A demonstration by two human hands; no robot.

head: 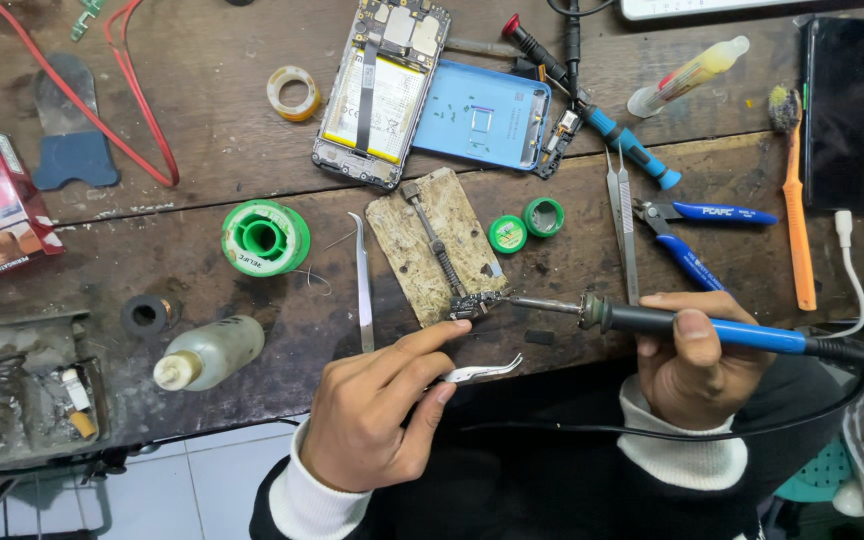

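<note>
Steel curved tweezers (482, 372) sit pinched in the left hand (377, 415), forefinger stretched toward a small circuit board (474, 306) clamped at the worn holder's (432, 255) five o'clock corner. Right hand (697, 360) — fingers wrapped tight — grips a blue-handled soldering iron (692, 328), tip touching that board from three o'clock. Solder spool (265, 238) lies at nine.

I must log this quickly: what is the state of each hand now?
Left hand: closed on curved tweezers.
Right hand: closed on the blue soldering iron, its tip at the small circuit board.
</note>
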